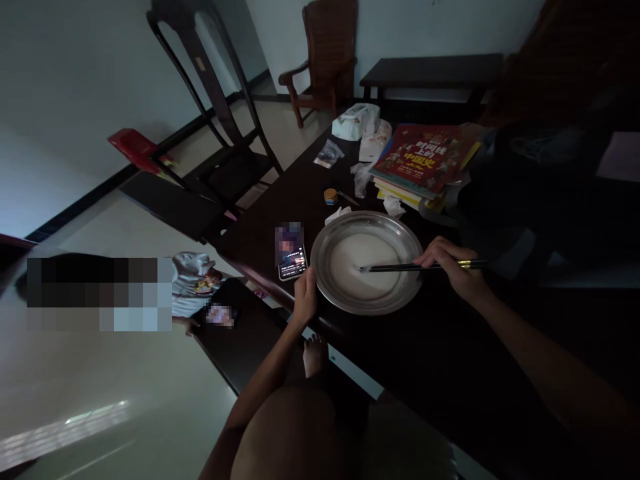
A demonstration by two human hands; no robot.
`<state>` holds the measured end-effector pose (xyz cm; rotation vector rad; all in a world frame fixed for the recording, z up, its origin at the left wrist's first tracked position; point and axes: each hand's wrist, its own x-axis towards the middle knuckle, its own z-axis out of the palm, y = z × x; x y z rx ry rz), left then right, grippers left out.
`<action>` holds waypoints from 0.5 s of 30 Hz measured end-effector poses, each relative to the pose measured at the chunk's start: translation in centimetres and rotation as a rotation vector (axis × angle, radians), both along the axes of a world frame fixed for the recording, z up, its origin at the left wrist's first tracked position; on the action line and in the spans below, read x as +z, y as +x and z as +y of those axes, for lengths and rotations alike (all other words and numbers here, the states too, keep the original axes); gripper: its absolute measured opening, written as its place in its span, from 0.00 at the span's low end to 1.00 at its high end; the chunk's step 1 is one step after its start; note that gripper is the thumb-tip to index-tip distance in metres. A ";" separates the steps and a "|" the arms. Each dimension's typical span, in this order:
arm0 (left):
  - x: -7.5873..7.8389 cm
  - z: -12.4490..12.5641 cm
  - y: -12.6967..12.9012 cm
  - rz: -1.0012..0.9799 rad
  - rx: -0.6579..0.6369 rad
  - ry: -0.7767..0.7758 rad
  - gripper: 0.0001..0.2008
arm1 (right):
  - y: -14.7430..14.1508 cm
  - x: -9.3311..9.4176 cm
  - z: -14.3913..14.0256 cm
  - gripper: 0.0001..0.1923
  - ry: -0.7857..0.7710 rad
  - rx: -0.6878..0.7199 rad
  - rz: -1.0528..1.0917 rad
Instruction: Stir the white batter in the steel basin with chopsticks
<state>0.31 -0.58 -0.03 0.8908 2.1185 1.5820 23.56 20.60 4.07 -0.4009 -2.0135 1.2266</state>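
Note:
A round metal plate (pixel 400 235) holding a pale white liquid sits on the dark wooden table (pixel 440 360). My right hand (pixel 453 263) grips a pair of dark chopsticks (pixel 400 267) at the plate's right rim, their tips lying in the liquid near the middle. My left hand (pixel 305 295) rests against the plate's left rim, thumb up, just below a lit phone (pixel 291 251) lying on the table.
A stack of books (pixel 423 160) with a red cover lies behind the plate, with tissue packets (pixel 356 122), crumpled paper and a small round tin (pixel 330 196). Dark chairs stand at the left and far end. Another person sits low at the left.

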 end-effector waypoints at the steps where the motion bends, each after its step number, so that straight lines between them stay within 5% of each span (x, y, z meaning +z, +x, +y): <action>1: 0.0 0.0 0.0 -0.002 0.000 0.001 0.31 | 0.0 0.0 0.0 0.18 -0.003 0.023 -0.003; 15: -0.1 -0.1 0.0 0.003 0.007 0.013 0.30 | -0.2 0.1 -0.2 0.15 0.039 0.034 -0.067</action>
